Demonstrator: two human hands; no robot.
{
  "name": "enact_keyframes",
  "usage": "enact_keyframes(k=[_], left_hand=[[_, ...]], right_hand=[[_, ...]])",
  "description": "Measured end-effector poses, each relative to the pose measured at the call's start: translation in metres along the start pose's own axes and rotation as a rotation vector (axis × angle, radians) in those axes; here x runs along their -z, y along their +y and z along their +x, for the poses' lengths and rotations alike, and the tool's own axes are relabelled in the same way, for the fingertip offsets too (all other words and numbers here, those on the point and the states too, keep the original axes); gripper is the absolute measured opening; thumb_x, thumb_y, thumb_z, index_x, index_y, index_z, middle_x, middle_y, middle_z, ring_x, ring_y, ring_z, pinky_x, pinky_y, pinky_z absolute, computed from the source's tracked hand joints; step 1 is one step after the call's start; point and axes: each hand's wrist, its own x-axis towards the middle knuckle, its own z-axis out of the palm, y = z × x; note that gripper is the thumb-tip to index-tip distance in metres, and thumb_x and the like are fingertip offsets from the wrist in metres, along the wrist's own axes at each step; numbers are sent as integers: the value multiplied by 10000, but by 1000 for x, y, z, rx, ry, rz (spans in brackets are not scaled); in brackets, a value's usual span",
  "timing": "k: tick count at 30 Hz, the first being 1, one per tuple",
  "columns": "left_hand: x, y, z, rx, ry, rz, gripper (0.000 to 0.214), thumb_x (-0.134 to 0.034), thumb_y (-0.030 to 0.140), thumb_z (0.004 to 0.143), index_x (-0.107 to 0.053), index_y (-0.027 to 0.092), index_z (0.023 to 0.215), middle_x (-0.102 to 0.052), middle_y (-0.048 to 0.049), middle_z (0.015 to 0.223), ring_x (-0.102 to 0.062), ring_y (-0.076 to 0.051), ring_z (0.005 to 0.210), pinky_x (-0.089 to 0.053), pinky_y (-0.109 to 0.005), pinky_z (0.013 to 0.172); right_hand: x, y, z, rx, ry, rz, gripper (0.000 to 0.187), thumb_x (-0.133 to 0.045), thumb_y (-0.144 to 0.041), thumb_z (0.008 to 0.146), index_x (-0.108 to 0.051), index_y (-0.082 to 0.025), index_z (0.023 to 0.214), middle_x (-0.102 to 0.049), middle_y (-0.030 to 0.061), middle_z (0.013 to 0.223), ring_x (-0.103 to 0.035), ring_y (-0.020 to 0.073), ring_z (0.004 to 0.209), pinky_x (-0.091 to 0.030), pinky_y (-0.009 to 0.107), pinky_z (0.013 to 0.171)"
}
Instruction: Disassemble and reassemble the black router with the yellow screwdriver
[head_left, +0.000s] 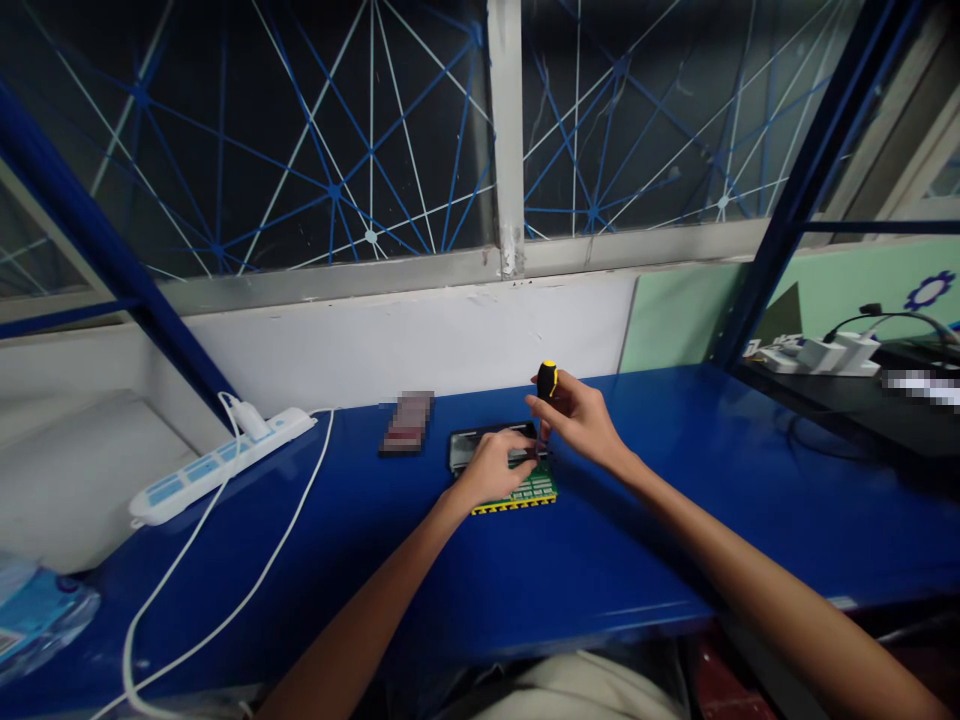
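My right hand (574, 415) grips the black and yellow handle of a screwdriver (548, 380), held nearly upright with its shaft pointing down. Below it a small kit case (465, 437) lies open on the blue table, with a dark upper part. Nearer me is the case's green tray (541, 484), with rows of small light pieces and a yellow toothed front edge. My left hand (495, 468) rests over the case. Its thumb and forefinger curve together around the lower end of the shaft; whatever they pinch is too small to make out. My left hand hides part of the tray.
A phone-like flat object (407, 422), blurred out, lies behind the case to the left. A white power strip (225, 468) with a looping white cable (300, 500) occupies the table's left side. Plastic packaging (37, 610) lies far left; chargers (821, 352) sit far right.
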Motion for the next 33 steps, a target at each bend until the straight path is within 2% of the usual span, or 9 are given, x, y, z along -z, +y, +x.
enact_keyframes(k=[11,16,20,24,28,33], left_hand=[[-3,5,4,83,67,-102,130,-696,141,767,-746,198,873,-750,-14,897,-666,-188,892,-506,-308,856],[-1,4,4,32,94,-31,137,-686,129,775,-751,212,863,-742,-8,898,-652,-180,891,-500,-293,848],[0,9,6,9,104,55,160,-660,136,793,-753,225,887,-740,-6,886,-647,-183,910,-494,-286,847],[-7,17,20,-13,59,139,180,-657,118,768,-761,214,879,-742,-17,849,-653,-191,889,-495,-287,838],[-18,21,40,15,13,201,193,-660,116,750,-763,198,890,-749,-25,841,-660,-212,900,-495,-304,837],[-30,16,51,35,-28,93,197,-695,158,753,-753,192,939,-751,-33,965,-676,-207,940,-503,-304,879]], right_hand=[[4,-3,1,8,32,5,325,-588,-440,844,-548,-199,1058,-655,17,699,-592,146,474,-450,302,512],[9,-6,4,17,37,27,332,-600,-421,832,-555,-186,1062,-632,8,667,-590,142,474,-457,298,507],[22,-8,10,35,109,62,334,-604,-424,827,-549,-180,1047,-631,22,704,-578,133,462,-472,299,494],[38,-3,17,47,217,11,337,-611,-433,816,-546,-187,1037,-633,21,702,-573,128,462,-488,301,507],[48,6,20,50,268,-23,332,-605,-442,819,-548,-188,1026,-634,20,703,-576,125,465,-503,302,518],[52,11,22,74,304,-48,310,-604,-429,822,-565,-182,1006,-590,-4,627,-606,149,500,-507,309,532]])
